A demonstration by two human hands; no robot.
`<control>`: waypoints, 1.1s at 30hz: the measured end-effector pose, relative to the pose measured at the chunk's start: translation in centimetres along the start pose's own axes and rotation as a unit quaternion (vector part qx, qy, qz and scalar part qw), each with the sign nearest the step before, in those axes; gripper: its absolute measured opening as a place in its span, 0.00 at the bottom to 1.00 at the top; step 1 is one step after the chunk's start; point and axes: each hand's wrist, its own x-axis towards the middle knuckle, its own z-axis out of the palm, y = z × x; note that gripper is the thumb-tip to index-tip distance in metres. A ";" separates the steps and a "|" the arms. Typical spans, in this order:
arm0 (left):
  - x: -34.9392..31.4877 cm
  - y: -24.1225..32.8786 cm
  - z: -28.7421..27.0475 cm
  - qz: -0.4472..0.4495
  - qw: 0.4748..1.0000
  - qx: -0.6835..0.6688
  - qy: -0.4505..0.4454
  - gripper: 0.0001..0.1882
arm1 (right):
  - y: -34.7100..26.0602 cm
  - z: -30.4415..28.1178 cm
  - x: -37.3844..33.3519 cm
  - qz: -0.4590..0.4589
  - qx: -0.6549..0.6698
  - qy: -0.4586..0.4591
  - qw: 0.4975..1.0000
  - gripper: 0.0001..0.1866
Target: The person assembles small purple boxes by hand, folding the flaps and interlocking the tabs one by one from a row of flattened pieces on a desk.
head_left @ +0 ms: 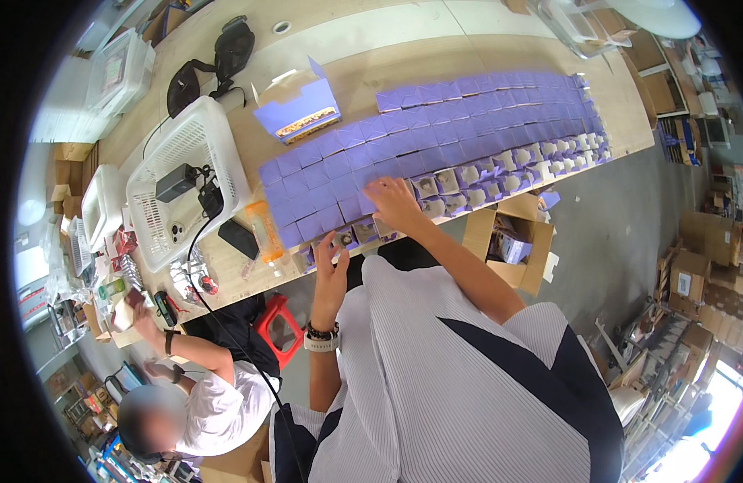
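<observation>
So the wooden tabletop [388, 76] is covered in rows of small purple cardboard boxes [468, 121]; those along the near edge have their flaps open. The right hand [394, 201] lies flat on the closed boxes near the near edge, fingers spread, gripping nothing. The left hand [331, 258] is at the near edge, fingers loosely open, touching an open box [345, 236]. A white plastic basket [186, 181] sits toward the left end, and a bigger purple open carton [297, 109] stands behind the rows.
</observation>
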 end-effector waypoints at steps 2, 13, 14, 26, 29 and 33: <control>0.0 0.1 0.1 0.000 1.000 0.003 0.000 0.29 | 0.5 0.6 0.0 -0.026 0.031 -0.015 0.999 0.21; 0.4 0.8 0.3 0.046 0.998 0.038 -0.004 0.26 | 4.1 -0.8 -1.0 0.113 0.006 0.027 0.993 0.18; 0.6 0.5 0.4 0.053 0.998 0.045 -0.010 0.25 | 4.7 -0.8 -1.5 0.126 -0.004 -0.014 0.992 0.19; 1.2 1.5 2.2 0.088 0.993 0.060 -0.058 0.24 | 5.6 -2.2 -0.1 0.101 -0.053 0.049 0.992 0.06; 1.0 3.5 3.1 0.094 0.993 0.050 -0.045 0.25 | 1.8 -8.5 -0.3 0.157 0.082 0.103 0.979 0.04; 2.2 6.3 5.5 0.146 0.989 -0.021 0.001 0.28 | -2.0 -13.1 -2.2 0.142 0.248 0.166 0.944 0.04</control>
